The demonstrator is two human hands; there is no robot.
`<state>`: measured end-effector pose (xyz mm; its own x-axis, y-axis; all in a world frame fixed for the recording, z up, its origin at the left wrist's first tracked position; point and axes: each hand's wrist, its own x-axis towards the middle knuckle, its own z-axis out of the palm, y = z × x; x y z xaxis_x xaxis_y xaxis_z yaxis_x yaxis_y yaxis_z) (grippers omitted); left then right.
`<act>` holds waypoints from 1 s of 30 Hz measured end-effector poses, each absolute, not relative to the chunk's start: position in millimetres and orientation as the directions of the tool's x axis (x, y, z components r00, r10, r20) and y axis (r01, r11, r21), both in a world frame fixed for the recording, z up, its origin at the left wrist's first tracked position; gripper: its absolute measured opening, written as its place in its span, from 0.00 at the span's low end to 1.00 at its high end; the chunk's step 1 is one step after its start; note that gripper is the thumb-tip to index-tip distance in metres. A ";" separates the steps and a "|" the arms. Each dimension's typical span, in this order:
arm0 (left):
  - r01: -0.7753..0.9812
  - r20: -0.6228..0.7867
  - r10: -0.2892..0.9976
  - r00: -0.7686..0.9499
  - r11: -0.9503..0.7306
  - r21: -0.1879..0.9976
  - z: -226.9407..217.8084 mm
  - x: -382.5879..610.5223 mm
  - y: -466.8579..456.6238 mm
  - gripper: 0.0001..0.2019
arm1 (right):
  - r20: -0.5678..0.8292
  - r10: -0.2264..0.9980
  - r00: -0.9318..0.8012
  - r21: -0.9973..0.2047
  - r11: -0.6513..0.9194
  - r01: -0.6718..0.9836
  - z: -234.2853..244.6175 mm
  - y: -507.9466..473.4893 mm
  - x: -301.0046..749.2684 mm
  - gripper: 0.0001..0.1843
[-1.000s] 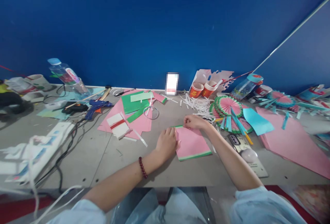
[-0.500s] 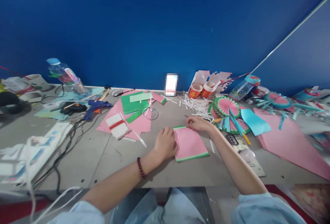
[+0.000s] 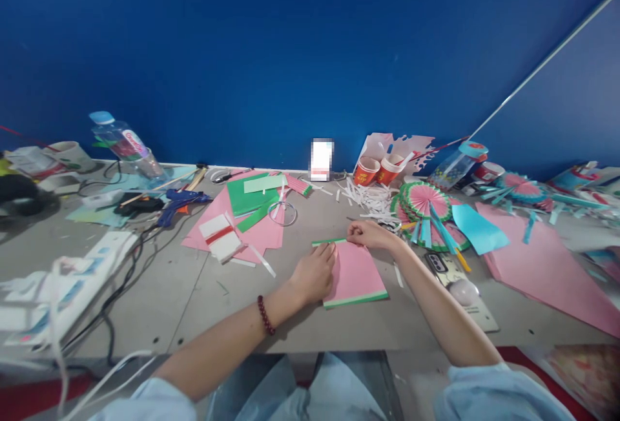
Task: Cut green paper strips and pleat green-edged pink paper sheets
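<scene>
A pink paper sheet (image 3: 356, 274) with green strips along its far and near edges lies on the grey table in front of me. My left hand (image 3: 314, 272) rests on the sheet's left side, fingers together and pressing it flat. My right hand (image 3: 365, 234) pinches the sheet's far green edge near the right corner. A bead bracelet sits on my left wrist.
Pink and green paper sheets (image 3: 242, 211) lie at the back left by a blue glue gun (image 3: 181, 201) and a water bottle (image 3: 123, 143). Folded paper fans (image 3: 426, 205), red paper cups (image 3: 380, 169), white paper scraps and a phone (image 3: 443, 266) lie to the right. Cables and a power strip (image 3: 72, 285) lie left.
The pink sheet has slid a little to the left and nearer. My left hand has moved further onto it; my right hand stays pinching the far edge.
</scene>
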<state>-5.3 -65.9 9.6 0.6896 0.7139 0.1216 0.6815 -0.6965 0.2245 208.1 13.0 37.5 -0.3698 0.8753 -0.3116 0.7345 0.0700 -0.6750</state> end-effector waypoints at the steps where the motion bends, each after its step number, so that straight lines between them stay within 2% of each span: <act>1: 0.682 0.129 0.716 0.686 -0.694 0.232 10.9 -5.1 -65.9 0.27 | -0.314 0.873 -0.373 -0.679 0.068 0.731 38.0 13.3 208.8 0.07; 4: 0.685 0.143 0.722 0.677 -0.690 0.234 15.9 -4.0 -66.4 0.24 | -0.315 0.869 -0.382 -0.686 0.070 0.724 40.2 14.1 210.9 0.07; 9: 0.704 0.130 0.721 0.681 -0.693 0.155 20.9 -2.0 -68.2 0.17 | -0.310 0.864 -0.396 -0.693 0.079 0.716 45.1 12.6 209.8 0.07; 16: 0.744 0.164 0.752 0.639 -0.658 0.116 17.0 2.1 -70.4 0.24 | -0.272 0.879 -0.391 -0.638 0.139 0.757 45.5 9.5 208.8 0.07; 20: 0.744 0.182 0.755 0.630 -0.654 0.139 12.4 2.1 -69.0 0.28 | -0.243 0.878 -0.412 -0.665 0.159 0.730 41.9 7.4 212.4 0.08; 30: 0.740 0.191 0.751 0.632 -0.658 0.142 6.8 -0.5 -68.2 0.26 | -0.136 0.893 -0.428 -0.577 0.279 0.767 42.7 -3.7 208.5 0.08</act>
<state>-0.5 -68.2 6.8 0.6317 0.7512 0.1913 0.7396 -0.6580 0.1417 208.5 -3.7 42.7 -0.4278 0.8935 -0.1365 0.7673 0.2792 -0.5773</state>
